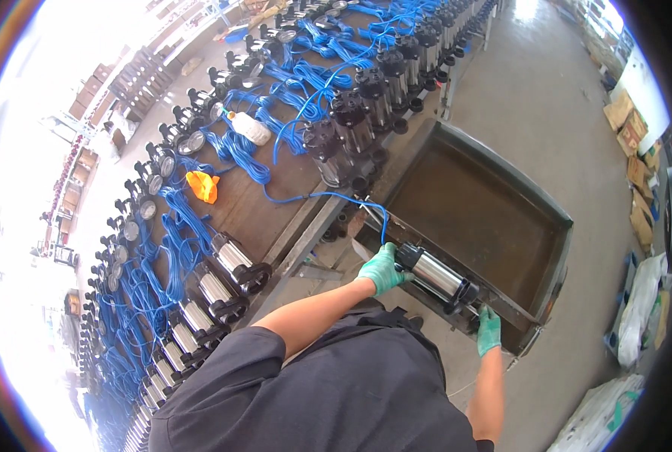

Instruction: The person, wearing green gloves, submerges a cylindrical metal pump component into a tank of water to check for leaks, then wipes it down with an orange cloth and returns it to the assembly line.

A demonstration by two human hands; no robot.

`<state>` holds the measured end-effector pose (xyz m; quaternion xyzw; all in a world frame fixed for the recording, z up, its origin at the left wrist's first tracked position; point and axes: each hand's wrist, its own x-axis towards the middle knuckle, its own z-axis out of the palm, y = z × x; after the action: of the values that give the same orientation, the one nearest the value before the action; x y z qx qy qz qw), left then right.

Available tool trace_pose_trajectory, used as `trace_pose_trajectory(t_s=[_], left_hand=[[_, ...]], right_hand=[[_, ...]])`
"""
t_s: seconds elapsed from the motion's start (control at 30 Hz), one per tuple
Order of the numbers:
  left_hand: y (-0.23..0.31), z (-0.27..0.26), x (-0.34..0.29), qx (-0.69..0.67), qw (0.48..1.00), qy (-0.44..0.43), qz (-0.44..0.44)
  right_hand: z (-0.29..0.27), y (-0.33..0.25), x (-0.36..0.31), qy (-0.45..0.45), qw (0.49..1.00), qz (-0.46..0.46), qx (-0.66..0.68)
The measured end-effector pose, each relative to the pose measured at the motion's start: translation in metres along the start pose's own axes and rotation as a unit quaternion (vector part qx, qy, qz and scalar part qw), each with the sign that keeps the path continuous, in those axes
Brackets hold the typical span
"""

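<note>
The person's left hand (383, 269), in a green glove, is wrapped shut around the near end of a steel-bodied pump (435, 277) with black end caps, which lies on its side across the near rim of a dark metal tank (554, 218) holding brownish water. The right hand (489, 330), also green-gloved, sits just below the pump's far black end at the tank's edge, fingers curled, though whether it grips the pump cannot be told. A blue cable (328, 197) runs from the pump's held end to the workbench (268, 215), where rows of like pumps lie.
</note>
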<state>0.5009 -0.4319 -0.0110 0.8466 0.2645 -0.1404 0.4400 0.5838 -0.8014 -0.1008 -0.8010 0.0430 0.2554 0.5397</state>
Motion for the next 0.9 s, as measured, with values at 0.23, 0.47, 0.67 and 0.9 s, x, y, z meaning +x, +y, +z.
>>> trace_pose_trajectory(t_s=[0.23, 0.47, 0.67, 0.9], left_hand=[[0.002, 0.001, 0.001, -0.002, 1.0, 0.018, 0.003], [-0.003, -0.003, 0.001, 0.007, 1.0, 0.019, -0.001], [-0.017, 0.01, 0.007, -0.026, 0.999, 0.014, 0.012], [-0.042, 0.036, 0.022, -0.023, 0.99, 0.068, 0.125]], right_hand=[[0.008, 0.029, 0.014, 0.052, 0.992, 0.047, 0.103], [0.002, -0.031, -0.036, 0.036, 0.88, -0.323, -0.347], [-0.006, 0.0, -0.018, -0.039, 0.989, -0.145, -0.015], [0.01, -0.013, -0.027, 0.004, 0.991, 0.003, 0.133]])
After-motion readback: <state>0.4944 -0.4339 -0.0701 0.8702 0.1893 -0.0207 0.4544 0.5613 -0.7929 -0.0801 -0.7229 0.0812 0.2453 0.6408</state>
